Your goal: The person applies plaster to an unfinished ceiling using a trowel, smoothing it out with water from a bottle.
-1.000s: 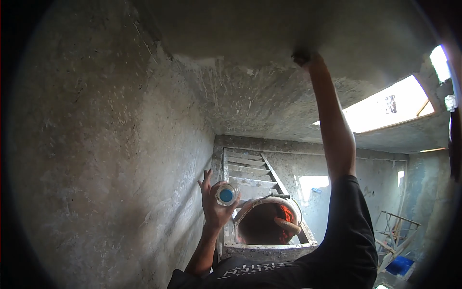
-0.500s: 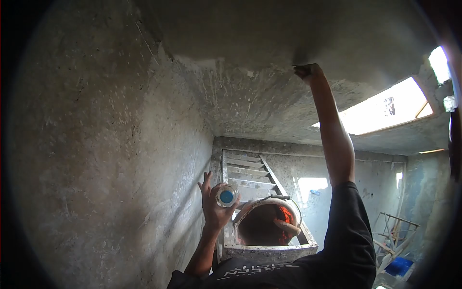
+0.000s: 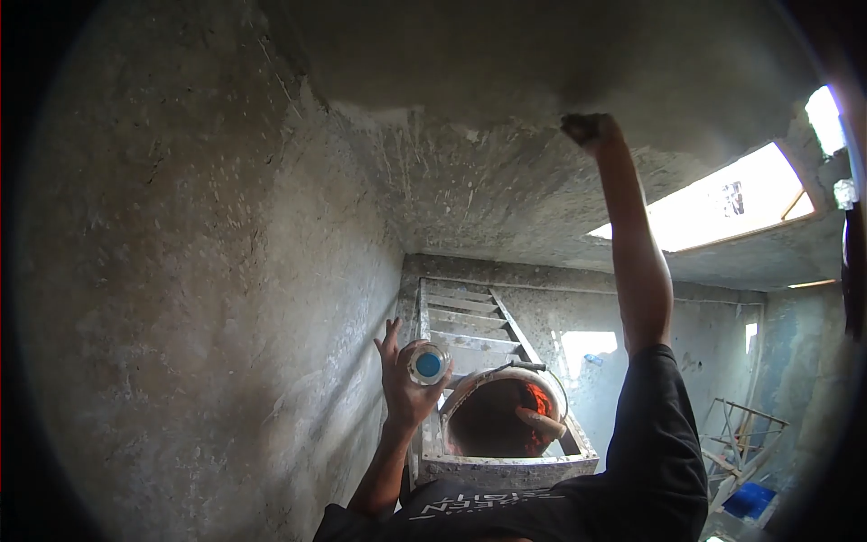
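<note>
My left hand (image 3: pixel 406 384), low in front of me near the wall, is wrapped round a clear bottle (image 3: pixel 429 365). Its round blue top faces me, and two fingers stick out. High up, my right hand (image 3: pixel 591 131) is closed against the grey ceiling (image 3: pixel 488 68). Something dark sits in its fingers, too blurred to name. Below and between my arms a bucket (image 3: pixel 462 384) rests at the ladder's top, dark inside with orange-red on its inner right wall. A tool handle (image 3: pixel 542 423) leans over its rim.
A ladder (image 3: pixel 470 343) stands under the bucket. The rough plastered wall (image 3: pixel 208 298) rises close on my left. A bright opening (image 3: pixel 722 203) cuts the ceiling at right. Low on the right are a wooden frame (image 3: pixel 745 438) and a blue object (image 3: pixel 750 499).
My right hand has shifted slightly to the right along the ceiling, and its forearm with it. My left hand still holds the bottle in nearly the same place.
</note>
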`<action>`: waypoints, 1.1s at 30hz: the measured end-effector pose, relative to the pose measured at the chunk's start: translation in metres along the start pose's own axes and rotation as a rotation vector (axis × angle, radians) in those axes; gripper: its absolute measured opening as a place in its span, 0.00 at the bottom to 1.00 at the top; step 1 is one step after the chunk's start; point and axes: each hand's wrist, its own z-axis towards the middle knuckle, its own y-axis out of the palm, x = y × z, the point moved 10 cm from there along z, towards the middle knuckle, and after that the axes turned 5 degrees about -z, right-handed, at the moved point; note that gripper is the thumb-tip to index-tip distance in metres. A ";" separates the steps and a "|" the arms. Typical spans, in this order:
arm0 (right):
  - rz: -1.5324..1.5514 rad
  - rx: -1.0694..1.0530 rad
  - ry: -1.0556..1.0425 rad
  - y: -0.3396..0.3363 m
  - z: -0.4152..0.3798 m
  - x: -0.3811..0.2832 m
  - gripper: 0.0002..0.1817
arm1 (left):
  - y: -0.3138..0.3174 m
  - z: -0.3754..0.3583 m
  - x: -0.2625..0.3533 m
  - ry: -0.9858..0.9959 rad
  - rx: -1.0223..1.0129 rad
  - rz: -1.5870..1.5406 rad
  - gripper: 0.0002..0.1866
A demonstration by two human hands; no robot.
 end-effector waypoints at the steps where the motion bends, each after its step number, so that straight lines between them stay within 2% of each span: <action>1: -0.048 0.024 0.108 -0.009 0.011 0.022 0.23 | 0.001 0.000 0.001 -0.001 -0.007 0.010 0.23; 4: -0.024 0.026 0.155 -0.001 0.031 0.023 0.22 | 0.001 0.002 0.003 0.009 -0.018 0.044 0.23; 9: 0.103 -0.102 -0.024 0.024 0.020 -0.061 0.22 | -0.001 0.001 0.001 -0.006 -0.010 -0.007 0.23; 13: 0.148 -0.146 -0.217 -0.002 -0.020 -0.092 0.23 | 0.001 0.002 0.004 -0.006 -0.024 0.017 0.23; 16: 0.104 -0.068 -0.167 -0.049 0.000 -0.039 0.23 | 0.001 0.001 0.003 0.006 -0.024 0.019 0.22; 18: 0.050 0.063 -0.024 -0.086 0.023 0.012 0.23 | 0.002 0.002 0.004 0.025 -0.031 0.024 0.22; 19: 0.061 0.076 -0.034 -0.096 0.032 0.025 0.23 | 0.002 0.002 0.005 0.023 -0.033 0.032 0.22; 22: 0.074 0.224 0.153 -0.122 0.049 0.057 0.21 | 0.004 0.003 0.009 0.036 -0.065 0.046 0.22; 25: 0.163 0.157 0.129 -0.104 0.067 0.028 0.21 | 0.007 0.004 0.005 0.006 -0.066 -0.014 0.23; 29: 0.268 0.010 0.034 -0.080 0.067 -0.036 0.20 | 0.009 0.008 0.015 0.018 -0.082 0.077 0.22; 31: 0.291 -0.008 -0.023 -0.085 0.057 -0.055 0.20 | 0.011 0.006 0.016 0.014 -0.087 0.068 0.22; 33: 0.301 0.071 -0.074 -0.103 0.035 -0.046 0.19 | 0.013 0.008 0.018 0.039 -0.090 0.036 0.22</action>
